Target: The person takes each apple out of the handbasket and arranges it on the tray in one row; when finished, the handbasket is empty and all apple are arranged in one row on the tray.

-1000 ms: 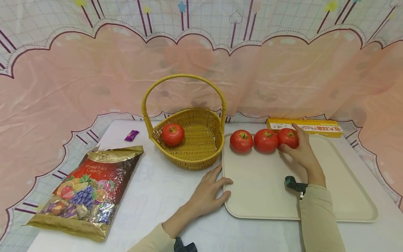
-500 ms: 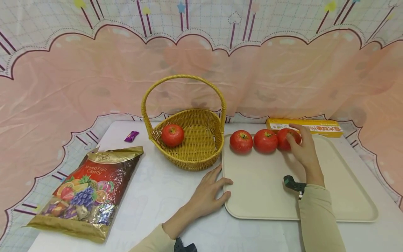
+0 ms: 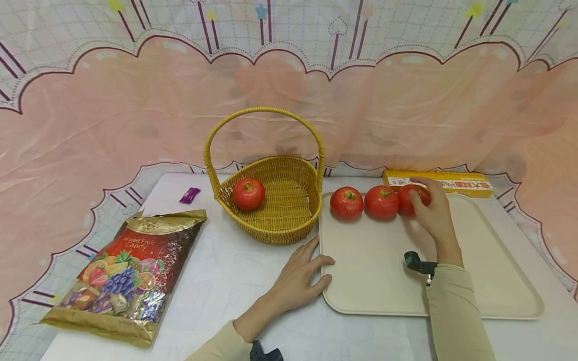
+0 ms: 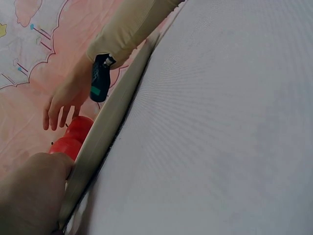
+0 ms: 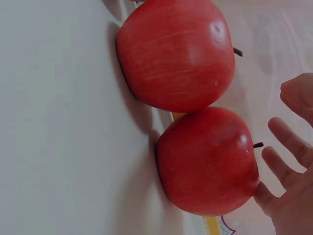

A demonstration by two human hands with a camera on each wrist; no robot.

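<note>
- The right hand [image 3: 434, 213] is hovering at the right side of the rightmost apple [image 3: 404, 202], its fingers spreading loosely and leaving the fruit ungrasped; one fingertip seems to be brushing the skin, though the right wrist view is not settling whether it touches.
- That apple is sitting on the far part of the beige tray [image 3: 370, 271], touching the middle apple [image 3: 381, 203]; the left apple [image 3: 346, 204] is completing the row, standing just beside the tray's left corner.
- The left hand [image 3: 300, 281] is resting at the tray's left edge, its fingers spreading in a relaxed, released way, with the thumb and a finger reaching over the rim.
- A yellow wicker basket [image 3: 276, 236] is standing just left of the tray, a fourth apple [image 3: 249, 194] lying inside against its left wall.
- A yellow pasta box [image 3: 469, 184] is lying behind the tray.
- On the left, a mixed fruit candy bag [image 3: 126, 273] is lying on the white table [image 3: 217, 281], a purple wrapped candy [image 3: 189, 195] resting beyond it.
</note>
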